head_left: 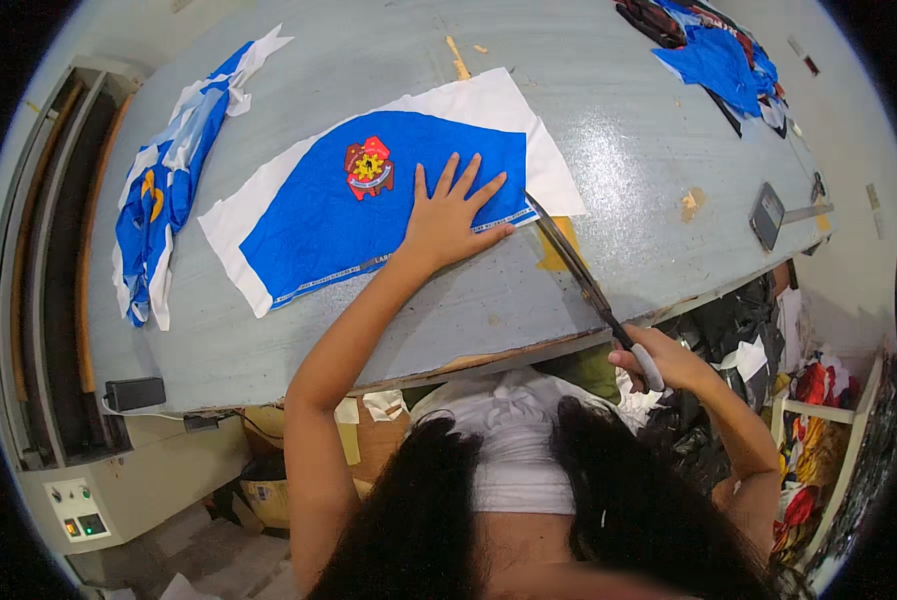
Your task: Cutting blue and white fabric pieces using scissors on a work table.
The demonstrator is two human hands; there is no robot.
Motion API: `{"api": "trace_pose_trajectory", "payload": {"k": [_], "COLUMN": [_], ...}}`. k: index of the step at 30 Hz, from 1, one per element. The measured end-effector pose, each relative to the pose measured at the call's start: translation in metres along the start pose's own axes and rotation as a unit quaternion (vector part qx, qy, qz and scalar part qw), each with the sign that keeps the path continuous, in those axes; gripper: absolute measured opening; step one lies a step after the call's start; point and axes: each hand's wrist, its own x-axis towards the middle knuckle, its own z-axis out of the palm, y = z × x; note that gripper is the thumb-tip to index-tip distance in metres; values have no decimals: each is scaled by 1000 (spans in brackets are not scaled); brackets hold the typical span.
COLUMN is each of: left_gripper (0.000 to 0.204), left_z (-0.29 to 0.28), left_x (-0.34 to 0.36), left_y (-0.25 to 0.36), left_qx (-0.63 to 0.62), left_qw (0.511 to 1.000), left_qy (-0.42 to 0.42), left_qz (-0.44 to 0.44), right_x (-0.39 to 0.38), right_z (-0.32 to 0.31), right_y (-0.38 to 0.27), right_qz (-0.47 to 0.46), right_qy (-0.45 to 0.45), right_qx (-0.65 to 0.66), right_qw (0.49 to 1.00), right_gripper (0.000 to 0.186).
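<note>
My left hand [443, 222] lies flat with fingers spread on a blue fabric piece [308, 230], which has a red and yellow emblem [369, 166] and a printed strip along its lower edge. Beneath the blue piece shows a larger white sheet [230, 252]. Long dark scissors [590, 288] are gripped in my right hand [658, 358] near the front of the table, their tips reaching the right edge of the blue piece beside my left fingers.
The grey table [618, 170] holds blue-and-white fabric [173, 185] at left, a fabric pile [708, 65] at back right, a phone [766, 215] and a black adapter [133, 394]. A machine [53, 280] borders the left; a shelf [818, 410] with cloth stands lower right.
</note>
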Motion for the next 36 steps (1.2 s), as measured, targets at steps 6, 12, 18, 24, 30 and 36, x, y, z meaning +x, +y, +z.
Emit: {"api": "trace_pose_trajectory", "payload": {"k": [6,12,18,24,30,36], "left_gripper": [70,71,70,69,81,84], "left_z": [3,1,1,-7,-2,6], "left_x": [0,0,0,19,29,25], "left_y": [-1,-4,-3,-17,-29,-29], "left_qx": [-14,-7,-21,-45,-61,-57], "left_qw": [1000,1000,1000,997,996,996], "left_qy": [12,-2,9,21,-16,23], "left_qz": [-2,-3,1,54,58,63], "right_x": [1,6,3,-2,21,28], "right_z": [1,1,3,3,11,18], "right_y": [-4,10,6,-25,-41,-47], "right_qz": [24,-64,9,61,40,15], "right_qy": [24,51,41,-11,22,72], "right_qx": [-17,-85,-46,-56,-133,-182], "right_qw": [999,993,998,996,990,981], "right_gripper": [56,55,38,66,71,72]}}
